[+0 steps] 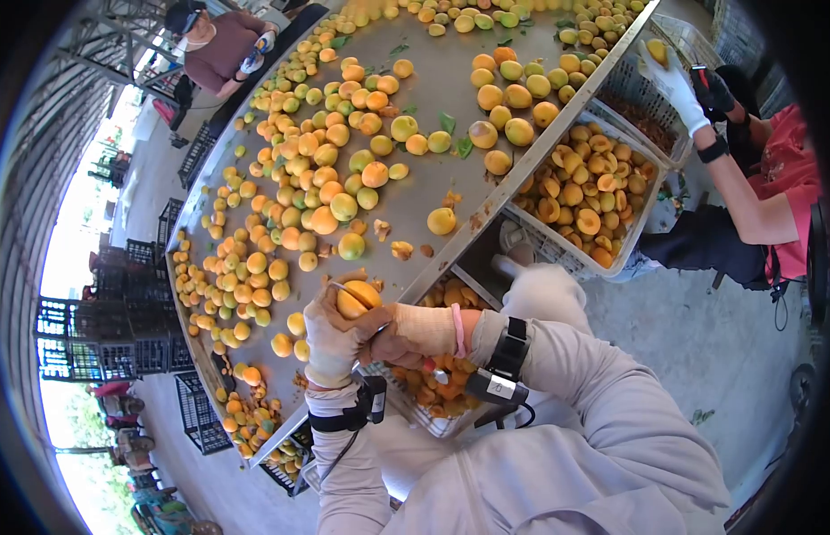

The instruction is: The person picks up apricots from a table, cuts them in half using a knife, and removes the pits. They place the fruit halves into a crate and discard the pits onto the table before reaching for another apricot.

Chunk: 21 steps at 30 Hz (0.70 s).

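An orange apricot (359, 299), parted by a dark line, is held above the near edge of the metal table (415, 209). My left hand (333, 334), in a pale glove with bare fingertips, grips this fruit from the left. Against its lower right side is my right hand (406, 330), also gloved, with its fingers curled round something I cannot make out. A small red-tipped thing (430, 364) shows just below that hand. Beneath both hands, a crate of apricot pieces (441, 392) is partly hidden by my wrists.
Many whole apricots (317, 169) are spread over the table. A crate of halved apricots (589, 196) stands at its right side. A co-worker in red (780, 178) holds a fruit at the right; another person (223, 49) stands at the upper left. Black crates (103, 339) are stacked at left.
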### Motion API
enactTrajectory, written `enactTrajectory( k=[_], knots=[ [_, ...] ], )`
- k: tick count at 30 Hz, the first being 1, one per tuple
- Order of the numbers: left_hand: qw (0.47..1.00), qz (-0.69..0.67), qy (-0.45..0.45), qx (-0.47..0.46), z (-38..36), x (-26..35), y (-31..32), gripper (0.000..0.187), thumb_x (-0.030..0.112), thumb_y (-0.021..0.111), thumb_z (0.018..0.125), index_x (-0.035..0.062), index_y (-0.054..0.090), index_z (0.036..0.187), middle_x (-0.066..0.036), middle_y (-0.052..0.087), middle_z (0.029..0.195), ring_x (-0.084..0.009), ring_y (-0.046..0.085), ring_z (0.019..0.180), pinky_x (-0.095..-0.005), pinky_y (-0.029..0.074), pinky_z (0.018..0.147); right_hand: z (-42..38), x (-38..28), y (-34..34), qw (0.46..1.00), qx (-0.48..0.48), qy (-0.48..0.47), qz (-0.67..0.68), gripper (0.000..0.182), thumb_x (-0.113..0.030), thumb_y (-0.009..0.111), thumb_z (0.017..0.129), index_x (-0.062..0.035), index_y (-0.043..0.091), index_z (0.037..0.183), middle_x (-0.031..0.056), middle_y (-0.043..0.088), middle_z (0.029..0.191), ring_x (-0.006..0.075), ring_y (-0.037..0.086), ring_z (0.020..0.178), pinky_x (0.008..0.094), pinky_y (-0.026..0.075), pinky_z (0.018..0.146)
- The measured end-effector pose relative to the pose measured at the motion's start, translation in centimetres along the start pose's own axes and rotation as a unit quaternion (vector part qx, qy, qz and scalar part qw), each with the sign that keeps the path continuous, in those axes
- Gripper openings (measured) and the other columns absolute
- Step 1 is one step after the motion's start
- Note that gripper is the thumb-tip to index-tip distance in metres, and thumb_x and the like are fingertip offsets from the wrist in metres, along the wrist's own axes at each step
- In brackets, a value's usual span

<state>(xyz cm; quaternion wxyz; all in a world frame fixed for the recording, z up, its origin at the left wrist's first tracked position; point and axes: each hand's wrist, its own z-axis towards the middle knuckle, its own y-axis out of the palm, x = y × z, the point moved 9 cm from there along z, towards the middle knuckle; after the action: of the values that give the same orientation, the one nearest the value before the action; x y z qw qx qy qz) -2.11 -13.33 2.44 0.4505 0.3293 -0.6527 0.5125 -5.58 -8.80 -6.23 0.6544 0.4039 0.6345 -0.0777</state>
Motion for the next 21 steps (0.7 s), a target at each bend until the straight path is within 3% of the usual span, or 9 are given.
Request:
enactTrajectory(
  k=[4, 7, 10, 13, 16, 17, 20, 21],
  knots=[
    [0.994, -0.108, -0.025, -0.012, -0.9, -2.0, 0.0, 0.059, 0.003, 0.078, 0.067, -0.0054, 0.053, 0.119, -0.008, 0.061, 0.101, -0.0134, 0.058, 0.090, -0.0265, 0.050, 0.081, -2.4, -2.3, 1.2, 0.994, -0.047, 0.010, 0.102, 0.025, -0.023, 0.060, 0.085, -0.0037, 0.063, 0.101, -0.0011, 0.045, 0.053, 0.0092, 0.043, 0.041, 0.0272, 0.032, 0.034],
    [0.994, -0.089, 0.058, 0.039, -1.3, -1.8, -1.2, 0.069, 0.017, 0.084, 0.067, -0.0056, 0.051, 0.124, -0.010, 0.061, 0.104, -0.0166, 0.059, 0.093, -0.0290, 0.048, 0.085, -2.7, -2.7, -0.9, 0.998, 0.052, 0.027, 0.035, 0.024, -0.025, 0.062, 0.084, -0.0056, 0.064, 0.099, 0.0011, 0.049, 0.054, 0.0093, 0.048, 0.044, 0.0263, 0.036, 0.038],
    [0.995, -0.031, 0.079, 0.053, -1.9, -0.7, -1.2, 0.063, 0.019, 0.080, 0.074, -0.0049, 0.050, 0.125, -0.011, 0.058, 0.111, -0.0180, 0.057, 0.099, -0.0303, 0.047, 0.088, -0.4, -1.3, -2.3, 0.983, 0.113, -0.054, -0.138, 0.025, -0.028, 0.062, 0.083, -0.0046, 0.064, 0.093, 0.0082, 0.057, 0.059, 0.0157, 0.054, 0.049, 0.0301, 0.045, 0.047],
    [0.975, -0.178, 0.069, 0.117, -1.9, -1.6, -1.7, 0.049, 0.026, 0.066, 0.089, -0.0064, 0.051, 0.122, -0.008, 0.060, 0.107, -0.0165, 0.056, 0.099, -0.0301, 0.046, 0.087, -0.9, -2.4, -3.2, 0.948, 0.224, -0.125, -0.191, 0.023, -0.025, 0.059, 0.084, -0.0024, 0.063, 0.087, 0.0169, 0.064, 0.071, 0.0297, 0.061, 0.059, 0.0391, 0.051, 0.060],
    [0.978, -0.092, 0.048, 0.180, -2.2, -2.6, -1.1, 0.048, 0.035, 0.055, 0.096, -0.0069, 0.054, 0.118, -0.009, 0.061, 0.104, -0.0161, 0.056, 0.097, -0.0290, 0.046, 0.085, -2.0, -4.2, -3.6, 0.907, 0.303, -0.093, -0.278, 0.021, -0.022, 0.056, 0.085, -0.0025, 0.063, 0.088, 0.0217, 0.065, 0.079, 0.0401, 0.062, 0.076, 0.0462, 0.050, 0.072],
    [0.976, -0.082, 0.051, 0.193, -2.7, -2.1, -0.3, 0.052, 0.041, 0.050, 0.097, -0.0075, 0.056, 0.114, -0.010, 0.062, 0.102, -0.0156, 0.057, 0.093, -0.0278, 0.047, 0.083, -1.7, -3.5, -3.9, 0.912, 0.299, -0.080, -0.270, 0.018, -0.019, 0.055, 0.084, -0.0056, 0.064, 0.092, 0.0221, 0.065, 0.083, 0.0414, 0.061, 0.085, 0.0481, 0.049, 0.074],
    [0.979, -0.046, 0.073, 0.184, -2.5, -1.3, 0.5, 0.052, 0.041, 0.051, 0.097, -0.0075, 0.056, 0.114, -0.010, 0.062, 0.101, -0.0152, 0.057, 0.090, -0.0262, 0.047, 0.081, -1.4, -3.3, -3.8, 0.897, 0.302, -0.157, -0.282, 0.018, -0.018, 0.055, 0.083, -0.0071, 0.065, 0.094, 0.0215, 0.066, 0.087, 0.0399, 0.062, 0.087, 0.0464, 0.050, 0.077],
    [0.977, -0.052, 0.075, 0.194, -2.6, -0.9, 0.7, 0.050, 0.040, 0.058, 0.093, -0.0069, 0.056, 0.112, -0.009, 0.062, 0.099, -0.0140, 0.057, 0.088, -0.0258, 0.047, 0.079, -1.7, -3.3, -3.8, 0.897, 0.313, -0.159, -0.268, 0.019, -0.018, 0.056, 0.082, -0.0069, 0.065, 0.094, 0.0214, 0.066, 0.087, 0.0399, 0.061, 0.088, 0.0458, 0.050, 0.077]
  ],
)
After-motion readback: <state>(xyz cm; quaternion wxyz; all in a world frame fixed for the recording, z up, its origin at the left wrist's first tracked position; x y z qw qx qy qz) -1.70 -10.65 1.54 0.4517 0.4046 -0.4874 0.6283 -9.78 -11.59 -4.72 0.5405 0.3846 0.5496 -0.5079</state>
